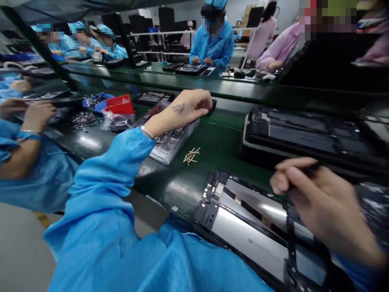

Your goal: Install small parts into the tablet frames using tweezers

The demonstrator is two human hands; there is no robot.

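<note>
My sleeve (112, 170) is bright blue, the bench (220, 136) dark green; at ten o'clock a red bin (119, 104), a blue bin (95, 102); the tablet (243, 229) black and silver.

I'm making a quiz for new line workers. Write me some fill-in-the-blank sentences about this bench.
The left hand rests fingertips on a small object coloured ____.
The bin beside the blue bin is ____.
The pale sticks lie on the ____ belt.
The thin dark tool is held in the person's ____.
Missing words: black; red; green; right hand.
</note>
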